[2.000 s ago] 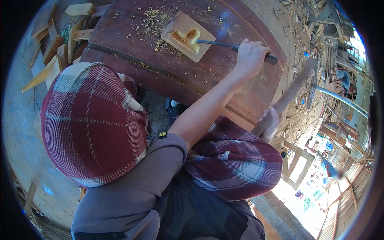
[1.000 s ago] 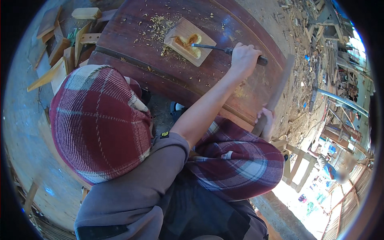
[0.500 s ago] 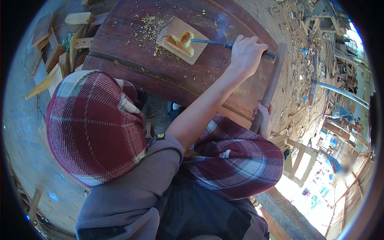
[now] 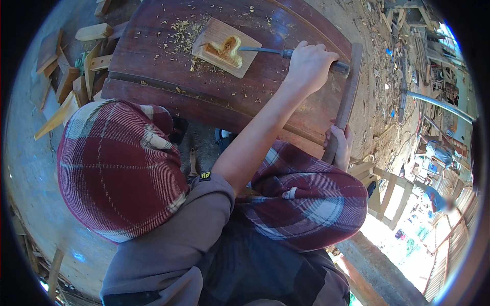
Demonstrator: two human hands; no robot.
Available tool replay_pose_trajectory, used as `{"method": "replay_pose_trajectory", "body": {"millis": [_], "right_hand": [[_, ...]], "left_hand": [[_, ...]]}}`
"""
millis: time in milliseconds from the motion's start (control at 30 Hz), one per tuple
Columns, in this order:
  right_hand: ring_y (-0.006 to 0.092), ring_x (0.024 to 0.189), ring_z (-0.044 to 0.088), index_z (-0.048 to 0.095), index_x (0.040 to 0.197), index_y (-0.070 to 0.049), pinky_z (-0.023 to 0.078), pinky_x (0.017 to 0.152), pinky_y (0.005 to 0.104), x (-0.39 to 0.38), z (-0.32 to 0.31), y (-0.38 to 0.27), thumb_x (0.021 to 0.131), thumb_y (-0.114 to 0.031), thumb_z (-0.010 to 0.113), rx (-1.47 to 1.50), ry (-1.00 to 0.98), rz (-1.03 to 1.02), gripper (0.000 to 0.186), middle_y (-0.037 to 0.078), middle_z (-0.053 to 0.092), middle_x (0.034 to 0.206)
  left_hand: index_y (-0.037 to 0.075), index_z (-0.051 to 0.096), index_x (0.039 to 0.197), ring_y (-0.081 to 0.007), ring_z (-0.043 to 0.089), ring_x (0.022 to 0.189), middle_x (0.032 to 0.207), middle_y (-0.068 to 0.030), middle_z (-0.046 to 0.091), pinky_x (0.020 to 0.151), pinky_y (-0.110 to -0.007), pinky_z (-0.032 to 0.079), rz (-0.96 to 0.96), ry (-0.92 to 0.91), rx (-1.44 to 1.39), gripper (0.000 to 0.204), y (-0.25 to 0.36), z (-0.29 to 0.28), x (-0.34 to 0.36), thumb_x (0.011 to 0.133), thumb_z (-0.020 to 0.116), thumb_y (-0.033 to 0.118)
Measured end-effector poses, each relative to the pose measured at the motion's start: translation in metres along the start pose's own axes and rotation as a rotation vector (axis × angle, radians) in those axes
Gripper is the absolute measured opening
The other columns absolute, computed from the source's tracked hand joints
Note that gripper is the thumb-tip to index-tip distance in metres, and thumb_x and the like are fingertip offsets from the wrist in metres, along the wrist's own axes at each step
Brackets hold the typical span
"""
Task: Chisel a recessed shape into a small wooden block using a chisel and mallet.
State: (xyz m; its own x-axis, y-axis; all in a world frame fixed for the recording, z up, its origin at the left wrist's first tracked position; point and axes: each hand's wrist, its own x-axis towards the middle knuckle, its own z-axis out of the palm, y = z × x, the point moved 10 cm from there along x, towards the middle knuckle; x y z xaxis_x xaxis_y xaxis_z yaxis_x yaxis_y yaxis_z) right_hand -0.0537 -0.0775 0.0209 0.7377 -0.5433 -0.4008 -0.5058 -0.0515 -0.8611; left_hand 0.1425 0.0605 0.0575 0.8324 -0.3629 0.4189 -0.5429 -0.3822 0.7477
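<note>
My left hand [image 4: 312, 65] is closed around the handle of a chisel [image 4: 260, 49]. Its long, dark blade reaches left to a small wooden block [image 4: 248, 60], the tip at the right edge of a pale-rimmed, brown hollow carved there. Further right, my right hand [image 4: 341, 143] grips the lower end of a long wooden bar [image 4: 350, 84]. The bar's upper part stands at the butt of the chisel handle; whether they touch I cannot tell. The block lies flat on a dark reddish wooden tabletop [image 4: 204, 97], with shavings [image 4: 185, 38] scattered beside it.
Wood offcuts [image 4: 66, 76] are heaped on the floor at the left. A brush [image 4: 192, 162] lies below the table, between my knees, which are covered in red plaid cloth [image 4: 122, 168]. A wooden frame [image 4: 393, 196] stands at the right, and debris covers the ground beyond the table.
The whole view has shifted slightly, so the block and chisel appear a little further left and up. Both hands keep their grips.
</note>
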Motion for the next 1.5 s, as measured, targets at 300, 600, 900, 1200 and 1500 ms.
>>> {"method": "replay_pose_trajectory", "body": {"millis": [300, 600, 900, 1200, 1500], "right_hand": [[0.0105, 0.055, 0.051, 0.052, 0.111, 0.001, 0.042, 0.047, 0.0236, -0.001, 0.002, 0.001, 0.083, -0.016, 0.064, -0.031, -0.020, 0.015, 0.035, 0.004, 0.053, 0.070], [0.0101, 0.055, 0.050, 0.052, 0.111, 0.001, 0.042, 0.047, 0.0233, -0.002, 0.000, 0.000, 0.081, -0.018, 0.067, -0.029, -0.009, 0.000, 0.038, 0.004, 0.053, 0.070], [0.0102, 0.057, 0.051, 0.052, 0.112, 0.001, 0.043, 0.048, 0.0235, -0.003, 0.005, 0.000, 0.081, -0.016, 0.066, -0.037, -0.037, 0.014, 0.038, 0.004, 0.052, 0.071], [0.0099, 0.057, 0.050, 0.051, 0.112, 0.002, 0.042, 0.048, 0.0234, -0.005, 0.005, 0.000, 0.080, -0.016, 0.065, -0.036, -0.043, 0.027, 0.038, 0.003, 0.051, 0.070], [0.0095, 0.056, 0.049, 0.051, 0.108, 0.001, 0.042, 0.048, 0.0236, -0.009, 0.002, -0.003, 0.081, -0.016, 0.066, -0.027, -0.024, 0.021, 0.035, 0.003, 0.051, 0.071]], "left_hand": [[0.016, 0.071, 0.098, -0.0232, 0.064, 0.083, 0.081, -0.0055, 0.066, 0.079, -0.038, 0.044, 0.005, -0.010, 0.018, 0.029, 0.002, -0.002, -0.002, 0.070, 0.069, 0.010], [0.016, 0.072, 0.097, -0.0234, 0.064, 0.083, 0.082, -0.0052, 0.066, 0.080, -0.039, 0.044, 0.008, -0.032, 0.001, 0.028, 0.003, -0.002, -0.005, 0.070, 0.070, 0.009], [0.017, 0.072, 0.096, -0.0248, 0.063, 0.080, 0.081, -0.0052, 0.064, 0.079, -0.037, 0.042, -0.008, 0.017, 0.010, 0.028, 0.004, 0.000, -0.009, 0.071, 0.069, 0.007], [0.017, 0.072, 0.094, -0.0241, 0.063, 0.080, 0.079, -0.0062, 0.061, 0.077, -0.037, 0.040, -0.072, 0.089, 0.069, 0.026, 0.000, 0.005, -0.012, 0.073, 0.064, 0.005], [0.017, 0.072, 0.092, -0.0243, 0.065, 0.083, 0.084, -0.0056, 0.066, 0.078, -0.038, 0.043, 0.010, -0.051, -0.026, 0.021, -0.006, 0.014, -0.009, 0.073, 0.065, 0.009]]}}
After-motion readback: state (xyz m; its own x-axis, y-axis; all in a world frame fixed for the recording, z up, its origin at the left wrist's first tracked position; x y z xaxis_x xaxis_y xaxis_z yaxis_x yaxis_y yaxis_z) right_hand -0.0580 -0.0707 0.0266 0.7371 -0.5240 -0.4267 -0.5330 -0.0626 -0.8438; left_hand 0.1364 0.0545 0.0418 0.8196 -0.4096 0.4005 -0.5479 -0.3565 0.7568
